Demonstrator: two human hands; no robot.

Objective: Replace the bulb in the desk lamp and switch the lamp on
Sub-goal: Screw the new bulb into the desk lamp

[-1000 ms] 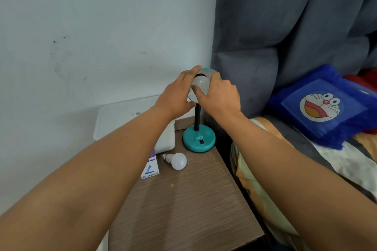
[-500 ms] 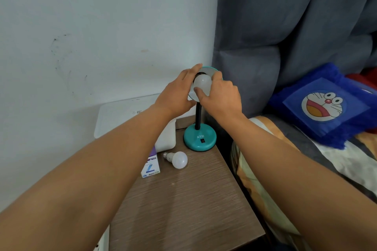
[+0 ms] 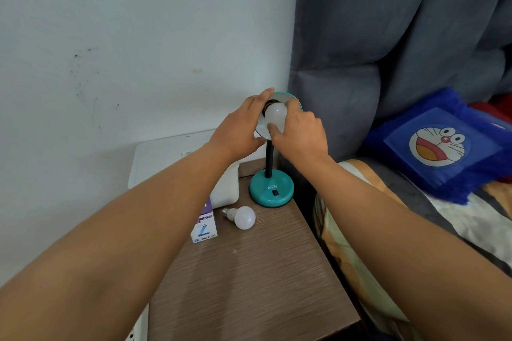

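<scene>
A teal desk lamp with a round base (image 3: pixel 271 188) and black stem stands at the back of the wooden bedside table (image 3: pixel 249 279). Its shade (image 3: pixel 291 97) is tilted toward me. A white bulb (image 3: pixel 275 115) sits in the shade's socket. My left hand (image 3: pixel 238 130) grips the shade's left rim. My right hand (image 3: pixel 299 133) has thumb and fingers closed around the bulb. A second white bulb (image 3: pixel 241 216) lies loose on the table, beside a purple and white bulb box (image 3: pixel 204 225). A black switch (image 3: pixel 274 192) shows on the base.
A white box-like appliance (image 3: pixel 177 158) stands against the wall behind the bulb box. A bed with a grey padded headboard (image 3: pixel 388 50) and a blue cartoon pillow (image 3: pixel 443 144) lies right of the table. The wall closes the left side.
My right hand's fingers have shifted slightly around the bulb in the shade. My left hand keeps its hold on the shade. The view has drifted a little.
</scene>
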